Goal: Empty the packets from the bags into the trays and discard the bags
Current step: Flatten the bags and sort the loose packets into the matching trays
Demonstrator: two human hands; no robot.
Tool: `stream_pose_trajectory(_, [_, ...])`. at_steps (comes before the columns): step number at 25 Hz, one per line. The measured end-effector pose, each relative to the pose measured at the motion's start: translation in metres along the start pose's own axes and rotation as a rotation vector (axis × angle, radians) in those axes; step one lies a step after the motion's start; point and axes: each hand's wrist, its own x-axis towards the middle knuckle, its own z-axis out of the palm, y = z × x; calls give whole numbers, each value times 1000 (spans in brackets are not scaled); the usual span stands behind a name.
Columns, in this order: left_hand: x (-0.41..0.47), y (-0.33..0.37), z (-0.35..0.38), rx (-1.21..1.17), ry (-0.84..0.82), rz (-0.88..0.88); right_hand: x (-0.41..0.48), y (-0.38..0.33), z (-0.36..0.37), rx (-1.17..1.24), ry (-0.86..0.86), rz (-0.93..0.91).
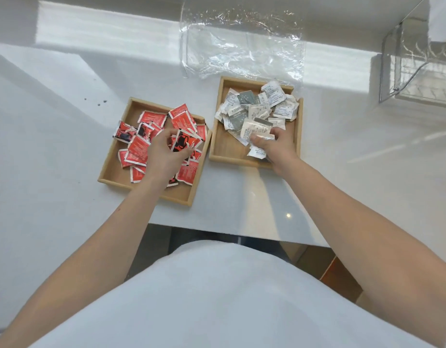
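Observation:
Two wooden trays sit side by side on the white table. The left tray [111, 175] holds several red packets [151, 118]. The right tray [223, 149] holds several white and grey packets [273, 94]. My left hand [164, 153] is in the left tray, fingers curled around red packets. My right hand [279, 146] rests in the right tray, gripping white packets near its front. Behind the trays lies a flat, crumpled clear plastic bag [242, 46] with nothing visible inside.
A clear acrylic box [415, 69] stands at the far right of the white table [53, 146]. A few dark specks [99, 101] lie left of the red tray. The table's front edge runs just below the trays, with my white shirt beneath.

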Motion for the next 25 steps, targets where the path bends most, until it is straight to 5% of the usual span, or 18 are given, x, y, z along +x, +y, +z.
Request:
stream_pose_trajectory(12, [-8,-37,-23,408,-222,182,-30,-27,30,-295,89,-83])
stream_pose_trajectory(25, [-18,-53,-17,625,-85,377,-35,-20,32,-402,171,-240])
